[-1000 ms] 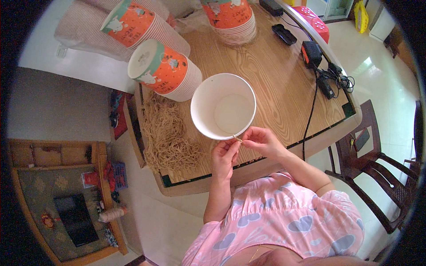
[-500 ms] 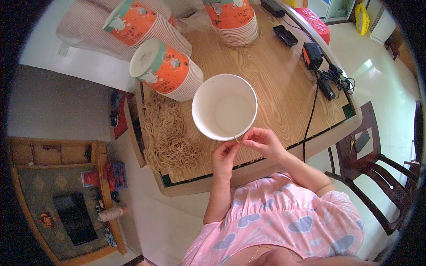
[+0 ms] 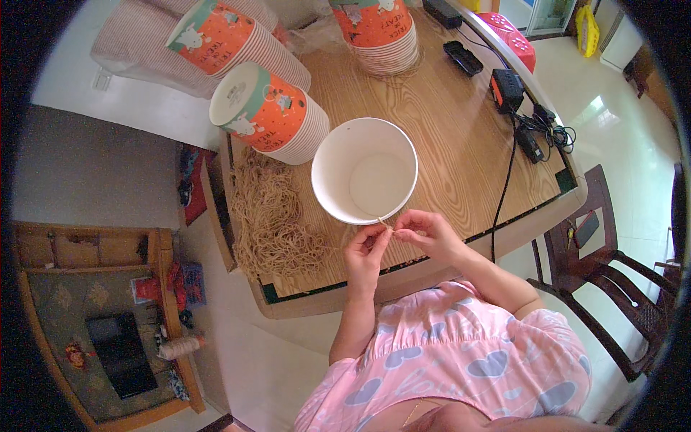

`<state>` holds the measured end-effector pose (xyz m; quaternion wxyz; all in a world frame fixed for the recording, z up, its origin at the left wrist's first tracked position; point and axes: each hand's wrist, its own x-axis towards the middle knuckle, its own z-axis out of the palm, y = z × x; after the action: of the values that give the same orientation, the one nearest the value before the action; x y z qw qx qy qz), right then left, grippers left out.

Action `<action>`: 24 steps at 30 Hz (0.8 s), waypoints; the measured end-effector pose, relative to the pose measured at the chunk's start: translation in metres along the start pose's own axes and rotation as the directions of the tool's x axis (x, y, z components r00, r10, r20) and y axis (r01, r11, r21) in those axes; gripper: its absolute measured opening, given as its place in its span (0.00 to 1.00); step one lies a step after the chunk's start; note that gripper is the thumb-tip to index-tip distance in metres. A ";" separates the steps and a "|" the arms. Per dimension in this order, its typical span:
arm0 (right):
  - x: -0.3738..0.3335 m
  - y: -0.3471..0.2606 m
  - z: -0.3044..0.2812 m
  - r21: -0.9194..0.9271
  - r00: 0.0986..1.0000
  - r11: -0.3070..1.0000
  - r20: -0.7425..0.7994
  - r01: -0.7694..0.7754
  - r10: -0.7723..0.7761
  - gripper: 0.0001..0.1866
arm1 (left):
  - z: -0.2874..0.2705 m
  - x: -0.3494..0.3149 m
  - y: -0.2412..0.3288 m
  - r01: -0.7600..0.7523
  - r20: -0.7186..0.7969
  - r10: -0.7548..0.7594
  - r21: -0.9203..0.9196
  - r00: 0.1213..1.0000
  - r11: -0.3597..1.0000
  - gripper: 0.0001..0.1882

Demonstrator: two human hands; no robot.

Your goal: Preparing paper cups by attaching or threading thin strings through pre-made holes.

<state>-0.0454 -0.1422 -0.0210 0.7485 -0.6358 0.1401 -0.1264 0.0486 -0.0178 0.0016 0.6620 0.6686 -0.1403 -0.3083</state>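
A white paper bucket (image 3: 365, 173) stands on the wooden table in front of me, its open top facing up. At its near rim a short piece of tan twine (image 3: 384, 222) comes through the wall. My left hand (image 3: 366, 248) pinches the twine between thumb and fingertips. Close against it, my right hand (image 3: 425, 232) pinches the same twine from the right side. Left of the bucket lies a tangled heap of tan twine (image 3: 277, 223).
Stacked orange and green printed buckets (image 3: 277, 115) lie tilted at the far left, with another stack (image 3: 378, 43) at the back. A black adapter (image 3: 507, 90) and cables sit along the right edge. A dark wooden chair (image 3: 604, 266) stands to the right.
The bucket's near rim has tipped up slightly. My fingers have shifted a little on the twine, and my right hand has moved slightly down and right.
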 end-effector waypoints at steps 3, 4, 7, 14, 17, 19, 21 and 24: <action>-0.002 -0.001 0.000 0.023 0.998 1.000 -0.066 0.014 -0.013 0.07 | -0.001 0.002 -0.003 -0.016 0.024 0.018 -0.057 1.000 0.998 0.06; -0.002 -0.004 0.000 0.023 0.998 1.000 -0.068 0.013 -0.012 0.07 | -0.001 0.002 -0.004 -0.011 0.020 0.012 -0.072 1.000 0.997 0.05; -0.002 -0.012 0.004 0.013 0.982 0.986 -0.101 0.164 -0.162 0.06 | -0.001 0.002 -0.004 -0.007 0.019 0.008 -0.082 1.000 0.997 0.05; -0.001 -0.013 0.004 -0.170 0.973 0.977 -0.166 0.129 -0.157 0.04 | -0.006 0.001 -0.002 0.031 0.010 -0.030 -0.102 1.000 0.994 0.07; 0.000 -0.010 0.007 -0.170 0.973 0.975 -0.159 0.143 -0.170 0.04 | -0.013 0.000 -0.012 -0.021 0.014 0.022 -0.040 1.000 0.999 0.05; 0.001 -0.008 0.009 -0.171 0.971 0.973 -0.155 0.153 -0.180 0.05 | -0.008 0.000 -0.013 -0.074 0.004 0.074 0.026 0.997 0.997 0.04; 0.003 -0.008 0.011 -0.152 0.966 0.972 -0.159 0.179 -0.202 0.05 | -0.005 -0.001 -0.013 -0.126 -0.001 0.127 0.092 0.992 0.988 0.04; 0.005 -0.008 0.011 -0.153 0.963 0.972 -0.174 0.179 -0.205 0.05 | -0.005 -0.001 -0.016 -0.097 0.013 0.097 0.088 0.995 0.991 0.03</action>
<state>-0.0369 -0.1347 -0.0117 0.6709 -0.6811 0.1561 -0.2484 0.0474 -0.0114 -0.0136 0.6455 0.6883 -0.1888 -0.2721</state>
